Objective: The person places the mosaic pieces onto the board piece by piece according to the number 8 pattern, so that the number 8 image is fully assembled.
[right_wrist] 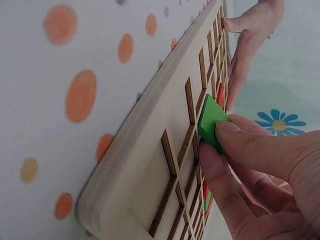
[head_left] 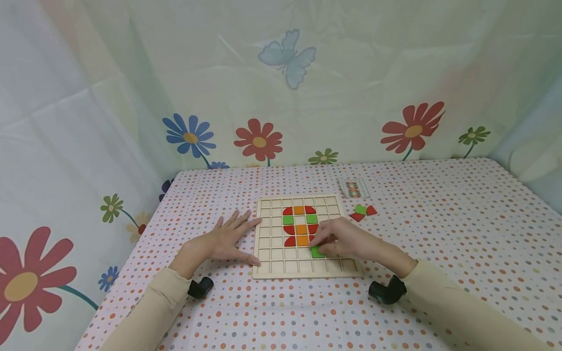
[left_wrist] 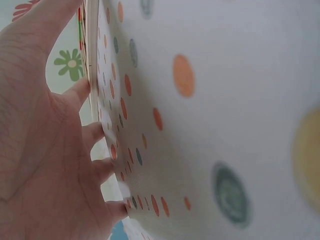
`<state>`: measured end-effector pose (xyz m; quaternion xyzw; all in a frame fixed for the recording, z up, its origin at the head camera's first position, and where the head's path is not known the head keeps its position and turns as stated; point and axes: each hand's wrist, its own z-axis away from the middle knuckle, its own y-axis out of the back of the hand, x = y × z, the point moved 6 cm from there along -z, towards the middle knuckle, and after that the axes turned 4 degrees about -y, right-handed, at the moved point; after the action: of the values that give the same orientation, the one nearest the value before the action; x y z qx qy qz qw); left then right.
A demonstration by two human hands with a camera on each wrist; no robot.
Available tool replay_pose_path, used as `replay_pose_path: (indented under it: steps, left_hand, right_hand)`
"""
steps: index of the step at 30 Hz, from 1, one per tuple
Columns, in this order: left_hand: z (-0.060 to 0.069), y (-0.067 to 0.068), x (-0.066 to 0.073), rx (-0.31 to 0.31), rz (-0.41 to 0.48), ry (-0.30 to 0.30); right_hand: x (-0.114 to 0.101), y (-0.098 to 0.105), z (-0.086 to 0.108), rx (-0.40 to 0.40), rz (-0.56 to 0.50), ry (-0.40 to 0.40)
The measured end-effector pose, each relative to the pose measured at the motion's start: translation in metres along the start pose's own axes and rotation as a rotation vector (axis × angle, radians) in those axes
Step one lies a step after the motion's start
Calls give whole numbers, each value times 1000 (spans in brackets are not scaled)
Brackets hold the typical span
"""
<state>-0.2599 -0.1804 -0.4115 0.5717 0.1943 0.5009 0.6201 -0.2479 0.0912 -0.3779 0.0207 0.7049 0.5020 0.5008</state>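
A pale wooden grid board (head_left: 272, 268) lies on the table, with several red, orange and green tiles set in its middle cells. My right hand (head_left: 344, 238) pinches a green square tile (right_wrist: 209, 120) between thumb and fingers, tilted against the grid just below the lowest orange tile (head_left: 303, 240). At the board's left side, my left hand (head_left: 226, 240) is spread out. Its thumb and index fingertip touch the board's left edge, and the other fingertips rest on the tablecloth in the left wrist view.
Beyond the board's right side lie a few loose pieces, a green tile (head_left: 361, 209) and red ones (head_left: 371, 210). Behind them is a small pattern card (head_left: 354, 188). A dotted tablecloth (head_left: 281, 317) covers the table, and a flowered curtain (head_left: 351, 97) hangs behind it.
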Motion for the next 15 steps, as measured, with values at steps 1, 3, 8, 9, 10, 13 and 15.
replay_pose_path:
  steps: [1, 3, 8, 9, 10, 13, 15]
  left_hand:
    - [0, 0, 0, 0, 1, -1]
    - [0, 0, 0, 0, 3, -3]
    - [0, 0, 0, -1, 2, -4]
    - [0, 0, 0, -2, 2, -3]
    - [0, 0, 0, -2, 3, -6]
    - [-1, 0, -1, -2, 8, -11]
    - [0, -1, -1, -5, 12, -10]
  right_hand:
    - [0, 0, 0, -4, 4, -1]
    - [-1, 0, 0, -5, 19, -5]
    - [-2, -1, 0, -2, 41, -19]
    - [-2, -1, 0, -1, 41, -17]
    - [-3, -1, 0, 3, 43, -14]
    - [-3, -1, 0, 13, 46, -8]
    - [-4, -1, 0, 18, 50, 0]
